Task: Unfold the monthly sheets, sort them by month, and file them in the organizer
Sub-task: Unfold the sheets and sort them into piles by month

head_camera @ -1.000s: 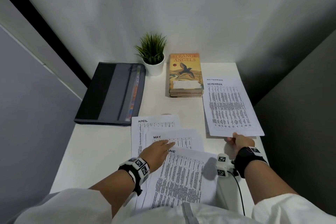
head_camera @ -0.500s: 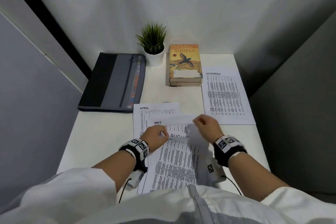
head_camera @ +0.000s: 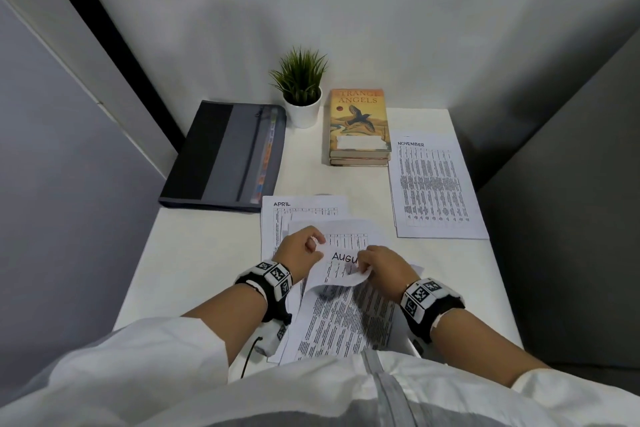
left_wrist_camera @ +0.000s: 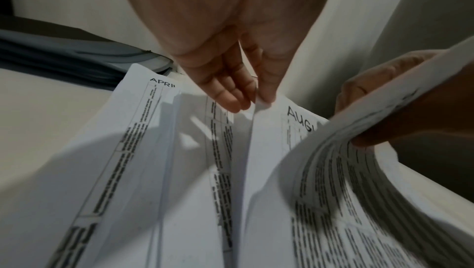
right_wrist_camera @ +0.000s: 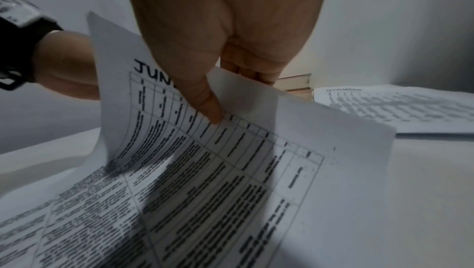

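Paper June sheet (right_wrist_camera: 195, 150) now peeled back, pinched by right hand (head_camera: 382, 265); left hand (head_camera: 299, 248) pinching August sheet (head_camera: 341, 265).

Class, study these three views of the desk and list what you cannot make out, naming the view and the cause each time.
1. Table text on the November sheet: head view, too small.
2. End of the August sheet heading: head view, right hand covers it.
3. June sheet heading's last letter: right wrist view, thumb covers it.
4. Organizer tab labels: head view, too small.
5. Lower book: head view, top book covers it.

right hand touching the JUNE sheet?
Touching. Right wrist view shows the right hand pinching the JUNE sheet, thumb on its printed face, fingers behind.
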A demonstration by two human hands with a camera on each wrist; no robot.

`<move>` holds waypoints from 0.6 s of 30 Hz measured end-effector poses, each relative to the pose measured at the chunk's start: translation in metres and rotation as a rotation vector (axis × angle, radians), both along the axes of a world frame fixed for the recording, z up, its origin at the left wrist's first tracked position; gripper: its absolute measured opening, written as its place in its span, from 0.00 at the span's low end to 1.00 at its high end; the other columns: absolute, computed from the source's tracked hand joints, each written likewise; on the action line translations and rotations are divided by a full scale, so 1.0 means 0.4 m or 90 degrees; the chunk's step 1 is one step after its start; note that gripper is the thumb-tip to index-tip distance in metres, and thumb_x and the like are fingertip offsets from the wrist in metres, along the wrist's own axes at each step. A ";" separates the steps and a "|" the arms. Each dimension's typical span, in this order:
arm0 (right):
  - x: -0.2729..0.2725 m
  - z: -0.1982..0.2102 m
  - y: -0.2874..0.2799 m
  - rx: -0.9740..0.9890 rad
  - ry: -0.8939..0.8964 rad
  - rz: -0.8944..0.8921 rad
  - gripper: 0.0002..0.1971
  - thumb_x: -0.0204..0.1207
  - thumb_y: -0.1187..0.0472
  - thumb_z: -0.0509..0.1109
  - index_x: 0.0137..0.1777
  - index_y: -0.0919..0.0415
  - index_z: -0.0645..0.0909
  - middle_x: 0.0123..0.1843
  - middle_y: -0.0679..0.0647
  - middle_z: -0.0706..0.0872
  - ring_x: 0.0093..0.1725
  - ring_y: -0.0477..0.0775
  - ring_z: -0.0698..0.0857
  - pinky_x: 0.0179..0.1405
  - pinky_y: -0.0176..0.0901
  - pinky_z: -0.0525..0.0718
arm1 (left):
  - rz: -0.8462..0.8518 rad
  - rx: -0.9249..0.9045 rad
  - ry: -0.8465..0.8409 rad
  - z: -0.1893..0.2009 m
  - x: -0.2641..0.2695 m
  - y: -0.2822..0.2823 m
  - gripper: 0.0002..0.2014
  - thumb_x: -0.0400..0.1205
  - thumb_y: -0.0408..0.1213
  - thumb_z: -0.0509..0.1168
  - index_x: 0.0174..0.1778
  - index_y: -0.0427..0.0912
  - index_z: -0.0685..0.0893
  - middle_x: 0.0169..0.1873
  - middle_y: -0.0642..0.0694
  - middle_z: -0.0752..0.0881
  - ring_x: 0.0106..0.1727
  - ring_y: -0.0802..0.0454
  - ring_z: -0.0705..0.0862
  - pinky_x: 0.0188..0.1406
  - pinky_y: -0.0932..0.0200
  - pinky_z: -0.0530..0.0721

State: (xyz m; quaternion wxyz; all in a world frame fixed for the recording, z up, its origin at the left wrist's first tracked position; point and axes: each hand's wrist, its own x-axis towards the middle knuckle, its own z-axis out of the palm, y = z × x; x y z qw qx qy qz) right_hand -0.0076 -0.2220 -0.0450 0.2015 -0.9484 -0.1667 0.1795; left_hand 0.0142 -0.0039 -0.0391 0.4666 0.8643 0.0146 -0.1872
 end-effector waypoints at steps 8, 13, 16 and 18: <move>0.014 -0.023 -0.003 0.054 0.027 -0.057 0.10 0.75 0.60 0.66 0.56 0.55 0.79 0.51 0.51 0.82 0.50 0.55 0.82 0.44 0.43 0.76 | -0.031 0.046 -0.007 -0.005 0.003 0.023 0.06 0.78 0.35 0.68 0.40 0.52 0.83 0.25 0.48 0.81 0.26 0.52 0.76 0.34 0.58 0.82; -0.009 -0.028 0.011 0.164 0.078 -0.150 0.24 0.82 0.37 0.54 0.68 0.51 0.75 0.54 0.44 0.74 0.54 0.47 0.79 0.57 0.47 0.78 | -0.078 0.020 0.021 0.000 -0.006 0.026 0.04 0.71 0.32 0.71 0.34 0.45 0.87 0.39 0.38 0.88 0.46 0.37 0.86 0.52 0.41 0.87; -0.015 -0.032 0.017 0.153 0.058 -0.155 0.21 0.86 0.46 0.51 0.47 0.58 0.81 0.46 0.51 0.73 0.48 0.53 0.76 0.53 0.49 0.77 | -0.090 0.022 0.035 -0.006 -0.009 0.023 0.00 0.71 0.36 0.73 0.36 0.45 0.88 0.42 0.39 0.88 0.48 0.39 0.85 0.55 0.42 0.85; -0.020 -0.039 0.017 0.115 0.009 -0.148 0.18 0.86 0.51 0.54 0.43 0.60 0.81 0.48 0.53 0.74 0.49 0.53 0.72 0.52 0.49 0.73 | -0.058 0.001 0.032 -0.011 -0.011 0.018 0.03 0.74 0.43 0.72 0.39 0.49 0.88 0.43 0.45 0.88 0.48 0.45 0.85 0.56 0.46 0.85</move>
